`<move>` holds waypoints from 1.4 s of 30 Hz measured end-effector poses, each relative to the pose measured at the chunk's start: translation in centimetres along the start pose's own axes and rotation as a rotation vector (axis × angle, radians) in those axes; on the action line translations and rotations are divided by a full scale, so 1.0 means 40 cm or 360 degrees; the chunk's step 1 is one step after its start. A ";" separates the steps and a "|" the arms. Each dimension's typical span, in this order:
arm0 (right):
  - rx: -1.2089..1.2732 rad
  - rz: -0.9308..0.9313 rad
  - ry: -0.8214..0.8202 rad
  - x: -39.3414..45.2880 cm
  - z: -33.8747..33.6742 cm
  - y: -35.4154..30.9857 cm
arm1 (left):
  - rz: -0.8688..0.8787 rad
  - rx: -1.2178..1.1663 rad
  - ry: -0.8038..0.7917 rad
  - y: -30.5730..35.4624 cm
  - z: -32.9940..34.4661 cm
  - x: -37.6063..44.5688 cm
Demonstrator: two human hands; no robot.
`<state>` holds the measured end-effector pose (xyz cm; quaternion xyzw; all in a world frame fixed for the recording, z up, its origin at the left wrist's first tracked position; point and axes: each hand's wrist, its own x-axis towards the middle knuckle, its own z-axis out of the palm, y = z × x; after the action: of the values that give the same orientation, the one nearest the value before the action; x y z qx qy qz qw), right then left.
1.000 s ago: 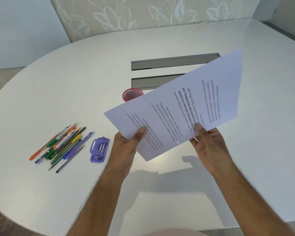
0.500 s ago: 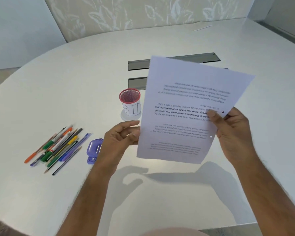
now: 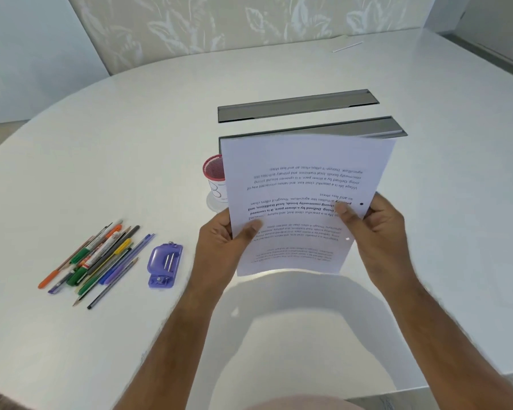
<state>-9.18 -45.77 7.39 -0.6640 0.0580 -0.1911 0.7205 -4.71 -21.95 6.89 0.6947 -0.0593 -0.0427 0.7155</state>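
We see a white sheet of paper printed with black text held up off the white oval table in the middle of the frame. Its lines read upside down to us. The left hand grips the sheet's lower left edge, thumb lying across the printed face and the other fingers curled behind. The right hand pinches the lower right edge the same way, thumb on the front. Two small round marks sit near that right edge, one dark and one pale.

A red wire-mesh cup with a white label stands on the table, half hidden behind the sheet's left edge. At lower left of the frame lies a purple plastic hole punch, and just beside it, further left, a loose bundle of coloured pens and pencils. Two long grey metal slots run across the table above the paper; the nearer one is partly covered by the sheet's top edge.
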 end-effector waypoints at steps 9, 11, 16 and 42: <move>-0.0024 0.0100 -0.0118 -0.016 -0.011 0.041 | -0.0106 -0.0090 0.0021 -0.019 -0.005 -0.007; -0.0055 0.0104 -0.0108 -0.008 -0.019 0.039 | -0.0082 -0.0182 0.0010 -0.008 -0.003 -0.002; -0.0117 0.0187 -0.0024 0.009 -0.037 0.053 | -0.0007 -0.0482 0.0089 0.013 0.002 0.016; 0.0399 0.0067 0.0271 0.058 -0.095 0.037 | -0.0154 -0.0847 0.0285 0.000 -0.084 0.045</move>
<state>-8.02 -50.07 5.90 -0.5489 0.1085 -0.2374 0.7941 -2.46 -18.90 6.83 0.4855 0.0506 -0.0294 0.8723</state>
